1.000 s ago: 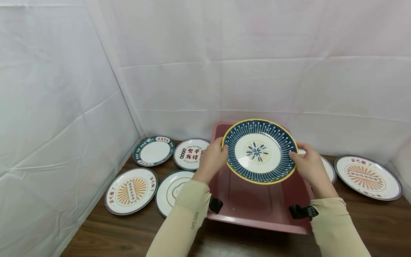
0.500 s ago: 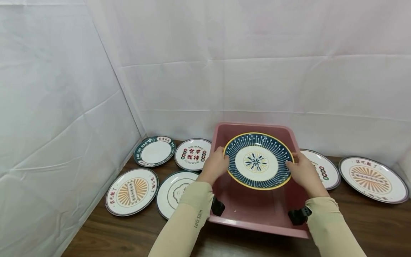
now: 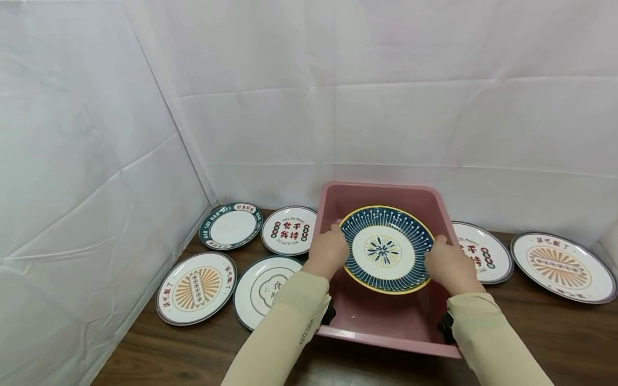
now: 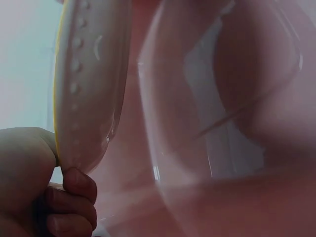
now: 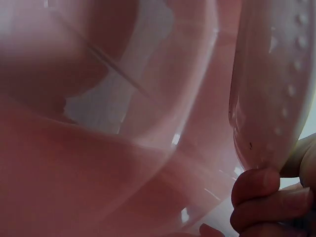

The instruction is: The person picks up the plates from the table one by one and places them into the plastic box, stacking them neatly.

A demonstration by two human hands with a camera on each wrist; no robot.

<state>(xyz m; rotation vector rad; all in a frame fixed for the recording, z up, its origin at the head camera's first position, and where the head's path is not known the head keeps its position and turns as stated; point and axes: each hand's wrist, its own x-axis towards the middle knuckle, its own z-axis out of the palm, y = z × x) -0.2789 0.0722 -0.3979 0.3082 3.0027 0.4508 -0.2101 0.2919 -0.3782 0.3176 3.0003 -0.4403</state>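
Note:
Between both hands a blue-and-white patterned plate [image 3: 383, 250] with a yellow rim is held inside the pink tub [image 3: 376, 321], face toward the head camera. My left hand [image 3: 329, 251] pinches its left edge, and my right hand [image 3: 450, 264] pinches the right edge. In the left wrist view the curled fingers [image 4: 74, 202] press the plate's pale underside [image 4: 96, 84] near the rim. The right wrist view shows the other hand's fingers [image 5: 256, 187] on the underside [image 5: 269, 94] likewise. The tub floor lies apart from the plate in both wrist views.
Left of the tub lie a green-rimmed plate [image 3: 232, 227], a plate with red lettering [image 3: 288, 231], a sunburst plate [image 3: 195, 289] and a plate with a grey emblem [image 3: 260, 289]. To the right are another red-lettered plate [image 3: 483, 252] and a sunburst plate [image 3: 562, 268]. White cloth [image 3: 386, 107] hangs behind.
Both hands have lowered the blue-patterned plate from above the tub down into it, with their hold on its edges kept. The tub and surrounding plates stay in place.

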